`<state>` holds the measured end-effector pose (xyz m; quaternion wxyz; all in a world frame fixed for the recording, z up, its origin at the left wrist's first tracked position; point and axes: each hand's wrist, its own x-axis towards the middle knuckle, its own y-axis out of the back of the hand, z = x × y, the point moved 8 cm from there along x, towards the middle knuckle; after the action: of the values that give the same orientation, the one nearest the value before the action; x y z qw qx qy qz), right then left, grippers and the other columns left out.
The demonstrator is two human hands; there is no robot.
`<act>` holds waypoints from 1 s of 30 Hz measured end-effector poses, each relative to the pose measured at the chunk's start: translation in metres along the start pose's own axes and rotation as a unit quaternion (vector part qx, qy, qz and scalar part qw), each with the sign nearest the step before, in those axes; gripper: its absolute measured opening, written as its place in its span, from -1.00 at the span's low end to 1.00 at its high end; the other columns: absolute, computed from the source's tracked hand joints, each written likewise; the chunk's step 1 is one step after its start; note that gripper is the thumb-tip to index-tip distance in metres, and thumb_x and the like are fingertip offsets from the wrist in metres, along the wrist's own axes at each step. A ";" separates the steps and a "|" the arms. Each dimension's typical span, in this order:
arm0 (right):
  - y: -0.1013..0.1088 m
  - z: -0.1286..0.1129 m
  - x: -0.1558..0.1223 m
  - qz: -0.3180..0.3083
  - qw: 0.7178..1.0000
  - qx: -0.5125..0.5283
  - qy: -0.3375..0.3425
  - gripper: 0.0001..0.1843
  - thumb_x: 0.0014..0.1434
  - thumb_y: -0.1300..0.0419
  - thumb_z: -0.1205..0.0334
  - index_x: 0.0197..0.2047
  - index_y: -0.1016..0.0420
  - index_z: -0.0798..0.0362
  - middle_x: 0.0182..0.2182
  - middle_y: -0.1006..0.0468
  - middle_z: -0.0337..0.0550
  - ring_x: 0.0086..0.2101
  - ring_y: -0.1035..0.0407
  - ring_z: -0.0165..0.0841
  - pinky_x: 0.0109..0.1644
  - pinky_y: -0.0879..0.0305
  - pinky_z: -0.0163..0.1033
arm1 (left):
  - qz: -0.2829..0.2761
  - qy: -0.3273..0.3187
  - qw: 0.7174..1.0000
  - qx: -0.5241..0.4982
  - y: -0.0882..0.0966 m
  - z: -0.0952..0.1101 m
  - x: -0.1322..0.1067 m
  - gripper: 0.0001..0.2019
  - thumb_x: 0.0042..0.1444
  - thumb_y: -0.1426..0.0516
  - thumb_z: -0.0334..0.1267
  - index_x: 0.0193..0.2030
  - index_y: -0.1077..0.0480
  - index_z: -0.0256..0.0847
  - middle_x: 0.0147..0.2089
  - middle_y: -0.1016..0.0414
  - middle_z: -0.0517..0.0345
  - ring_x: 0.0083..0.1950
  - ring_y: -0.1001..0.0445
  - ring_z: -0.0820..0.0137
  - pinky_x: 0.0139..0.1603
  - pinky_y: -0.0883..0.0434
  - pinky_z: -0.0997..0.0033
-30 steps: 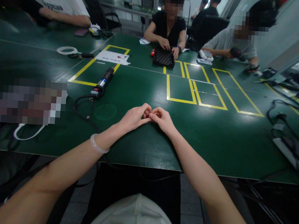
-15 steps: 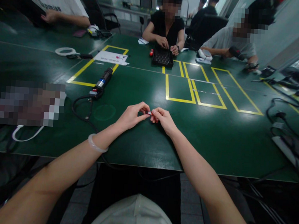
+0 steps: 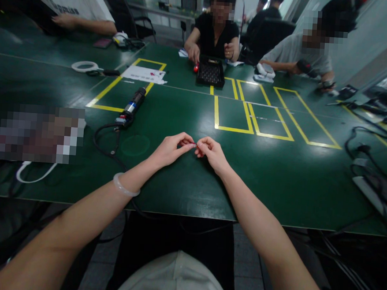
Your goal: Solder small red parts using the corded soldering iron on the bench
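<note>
My left hand (image 3: 170, 150) and my right hand (image 3: 212, 154) meet just above the green table (image 3: 184, 179), fingertips touching. Both are closed in a pinch on a tiny part (image 3: 195, 144) with a trace of red; it is too small to name. A pale bangle (image 3: 124, 186) sits on my left wrist. Both forearms reach in from the near edge.
An electric screwdriver (image 3: 132, 106) with a black cable lies to the left. Yellow tape boxes (image 3: 248, 115) mark the table ahead. A person in black sits across behind a black tray (image 3: 211, 74). Two more people sit at far left and far right. Cables and devices (image 3: 373, 175) crowd the right edge.
My fingertips have shifted slightly on the small part while both hands stayed in place. The person opposite has lifted both hands off the black tray.
</note>
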<state>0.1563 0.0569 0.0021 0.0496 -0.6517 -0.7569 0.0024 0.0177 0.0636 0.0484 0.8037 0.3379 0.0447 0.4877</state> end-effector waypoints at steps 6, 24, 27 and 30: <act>-0.001 -0.004 0.000 -0.007 1.000 -0.016 0.020 -0.59 0.07 -0.34 -0.12 -0.22 -0.41 0.01 -0.42 -0.53 -0.28 -0.44 -0.41 -0.45 -0.36 -0.32 -0.32 | 0.009 -0.018 1.000 0.013 0.002 0.002 -0.001 -0.78 0.22 -0.16 -0.12 -0.12 -0.44 -0.22 -0.14 -0.55 0.08 -0.17 -0.53 0.36 -0.05 -0.45 0.33; 0.000 -0.009 0.001 -0.006 0.992 -0.092 0.090 -0.71 0.08 -0.27 0.17 -0.12 -0.40 0.02 -0.21 -0.53 -0.17 -0.32 -0.39 -0.39 -0.23 -0.35 -0.25 | 0.038 -0.078 0.995 0.055 0.005 0.009 -0.004 -0.78 0.21 -0.16 -0.28 -0.01 -0.38 -0.21 -0.07 -0.52 0.08 -0.11 -0.53 0.36 0.01 -0.44 0.30; -0.001 -0.013 -0.001 -0.010 0.989 -0.103 0.102 -0.73 0.09 -0.25 0.18 -0.12 -0.39 0.02 -0.21 -0.53 -0.16 -0.32 -0.39 -0.39 -0.28 -0.32 -0.27 | 0.038 -0.090 0.993 0.065 0.005 0.010 -0.004 -0.77 0.21 -0.16 -0.30 0.01 -0.37 -0.21 -0.07 -0.52 0.09 -0.10 -0.53 0.37 0.01 -0.43 0.32; -0.003 -0.016 -0.001 -0.014 0.985 -0.117 0.123 -0.75 0.11 -0.23 0.19 -0.12 -0.39 0.02 -0.22 -0.53 -0.16 -0.33 -0.38 -0.39 -0.30 -0.29 -0.28 | 0.036 -0.092 0.992 0.077 0.004 0.011 -0.004 -0.75 0.20 -0.17 -0.30 0.02 -0.36 -0.20 -0.07 -0.51 0.10 -0.09 -0.52 0.37 0.01 -0.43 0.32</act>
<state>0.1551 0.0541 0.0177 0.0655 -0.6378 -0.7490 -0.1669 0.0168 0.0560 0.0577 0.7581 0.4436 -0.0039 0.4779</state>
